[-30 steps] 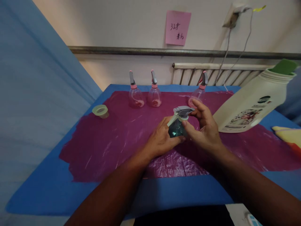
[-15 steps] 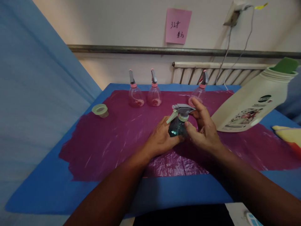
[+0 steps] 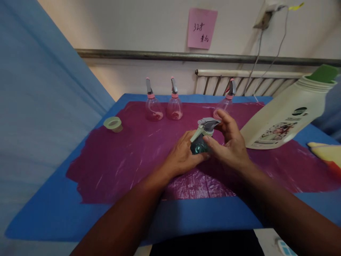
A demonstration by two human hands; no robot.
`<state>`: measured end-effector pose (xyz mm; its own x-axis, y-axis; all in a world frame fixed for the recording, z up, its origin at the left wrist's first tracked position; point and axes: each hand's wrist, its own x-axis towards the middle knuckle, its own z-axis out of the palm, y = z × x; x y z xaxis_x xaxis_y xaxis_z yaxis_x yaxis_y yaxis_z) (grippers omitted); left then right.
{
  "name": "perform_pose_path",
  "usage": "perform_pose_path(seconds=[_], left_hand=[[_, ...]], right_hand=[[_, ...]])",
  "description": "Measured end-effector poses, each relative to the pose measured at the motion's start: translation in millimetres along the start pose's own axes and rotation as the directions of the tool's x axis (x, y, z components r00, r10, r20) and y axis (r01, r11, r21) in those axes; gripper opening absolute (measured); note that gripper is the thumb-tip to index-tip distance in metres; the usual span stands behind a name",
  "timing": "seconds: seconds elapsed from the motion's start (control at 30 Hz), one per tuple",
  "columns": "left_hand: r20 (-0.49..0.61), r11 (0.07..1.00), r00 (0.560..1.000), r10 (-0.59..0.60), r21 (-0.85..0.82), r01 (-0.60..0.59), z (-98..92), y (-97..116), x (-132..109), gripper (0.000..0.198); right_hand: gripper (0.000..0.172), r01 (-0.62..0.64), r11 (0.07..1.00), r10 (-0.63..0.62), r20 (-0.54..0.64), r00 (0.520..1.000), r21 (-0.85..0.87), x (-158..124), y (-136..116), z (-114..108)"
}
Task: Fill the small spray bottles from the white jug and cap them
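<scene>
"Blue table cover (image 3: 48, 213) below, off-white wall (image 3: 133, 32) behind, pale-blue cloth curtain (image 3: 39, 124) hanging at far left. Next?"

"Spread over the cover, a shiny purple plastic sheet (image 3: 112, 170); near its left end, a squat, pale-green translucent plastic cup (image 3: 116, 129)."

"Then?"

"Toward the back edge, a clear, round-bellied plastic spray bottle with pink collar and grey head (image 3: 153, 108), and a matching second spray bottle (image 3: 174, 108) just beside it."

"And the hands?"

"Left hand (image 3: 181, 153) first: wrapped around the belly of a small, dark-green translucent spray bottle with grey head and pale-green trigger (image 3: 199, 147), thumb across the front."

"Position of that one?"

"Upright between both hands, over the middle of the sheet, nozzle pointing left."

"Other side?"

"Right hand (image 3: 231, 145) half open: thumb against the green bottle below its collar, forefinger raised, remaining fingers curled behind the head. Partly hidden there, so cannot tell whether gripping."

"Beyond?"

"Partly covered by that hand, a third pink-collared spray bottle (image 3: 226, 105). Farther right, a tall cream-white plastic jug (image 3: 287, 110), labelled, green at its mouth."
</scene>
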<state>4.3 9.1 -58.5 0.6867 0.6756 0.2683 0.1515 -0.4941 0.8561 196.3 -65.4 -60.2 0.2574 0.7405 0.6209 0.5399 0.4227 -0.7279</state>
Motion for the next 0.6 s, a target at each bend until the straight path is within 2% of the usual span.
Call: perform_pose_path(seconds=[0.07, 0.13, 0.27, 0.33, 0.47, 0.6], left_hand=[[0.005, 1.0, 1.0, 0.005, -0.016, -0.005, 0.2, 0, 0, 0.075], [-0.007, 1.0, 1.0, 0.006, -0.013, -0.006, 0.1, -1, -1, 0.073], [-0.026, 1.0, 1.0, -0.011, 0.016, 0.012, -0.1, -3, -3, 0.075], [-0.028, 1.0, 1.0, -0.005, 0.021, 0.005, 0.1, -4, -3, 0.075], [-0.032, 0.999, 0.999, -0.001, 0.036, 0.002, 0.8, -4, -3, 0.074], [-0.02, 0.998, 0.999, -0.026, 0.06, 0.028, 0.1, -1, -2, 0.078]], right_hand=[[0.084, -0.023, 0.999, 0.025, -0.059, 0.998, 0.025, 2, -1, 1], [0.081, -0.025, 0.998, 0.029, -0.063, 0.998, 0.063, 3, -3, 2], [0.085, -0.044, 0.987, 0.038, 0.04, 0.998, 0.151, 1, -8, 2], [0.087, -0.05, 0.989, 0.042, 0.055, 0.998, 0.14, 0, -7, 2], [0.068, -0.038, 0.999, 0.039, -0.043, 0.998, 0.024, 3, -6, 2], [0.052, 0.031, 0.999, -0.027, -0.156, 0.987, 0.028, 13, -22, -5]])
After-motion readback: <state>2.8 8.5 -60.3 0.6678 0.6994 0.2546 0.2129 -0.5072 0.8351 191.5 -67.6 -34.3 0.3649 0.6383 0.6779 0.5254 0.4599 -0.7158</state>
